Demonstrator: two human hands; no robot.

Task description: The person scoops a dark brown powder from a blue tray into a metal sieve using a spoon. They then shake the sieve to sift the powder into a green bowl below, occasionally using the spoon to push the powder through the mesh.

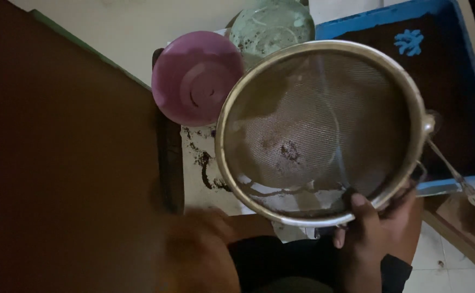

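A large round metal sieve [319,130] with fine mesh fills the middle of the view, held flat, with a few dark crumbs on the mesh. My right hand [376,228] grips its near rim at the lower right, thumb over the edge. My left hand [199,249] is a blurred shape at the bottom centre-left, below the sieve; I cannot tell what it touches.
A pink plastic bowl [194,76] and a pale green bowl [270,24] sit upside down behind the sieve. A blue tray [465,81] holding dark soil lies at the right, a metal spoon [460,179] on its near edge. Dark soil is spilled on the white surface [199,163].
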